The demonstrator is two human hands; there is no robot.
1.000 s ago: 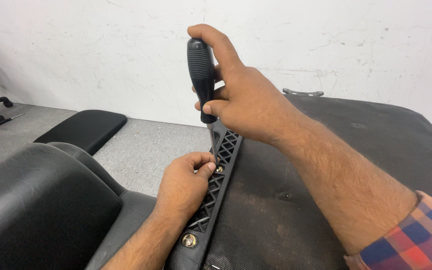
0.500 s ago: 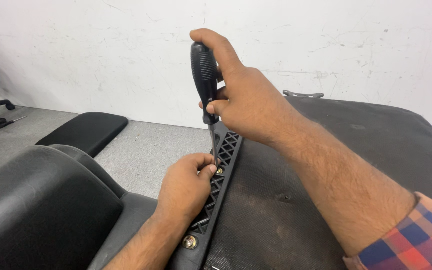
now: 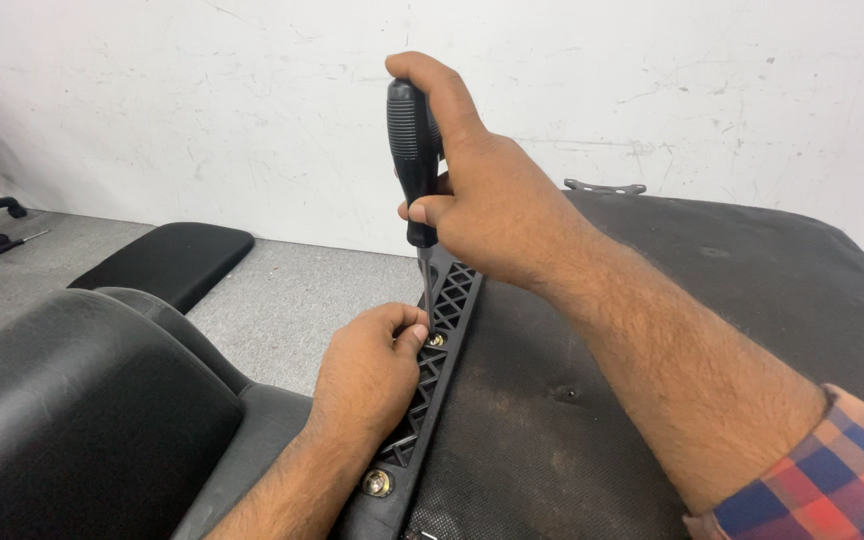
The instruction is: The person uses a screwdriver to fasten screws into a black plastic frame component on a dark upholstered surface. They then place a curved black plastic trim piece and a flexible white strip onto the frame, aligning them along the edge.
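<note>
On the black bracket point(image 3: 439, 345) along the edge of the upturned seat point(image 3: 652, 380), I see the right hand point(image 3: 492, 205) wrapped tight round an upright screwdriver point(image 3: 412, 160). Its tip sits on a screw point(image 3: 436, 340). The left hand point(image 3: 372, 375) pinches right beside it. If the tip slips off, I think it could poke those fingers.
</note>
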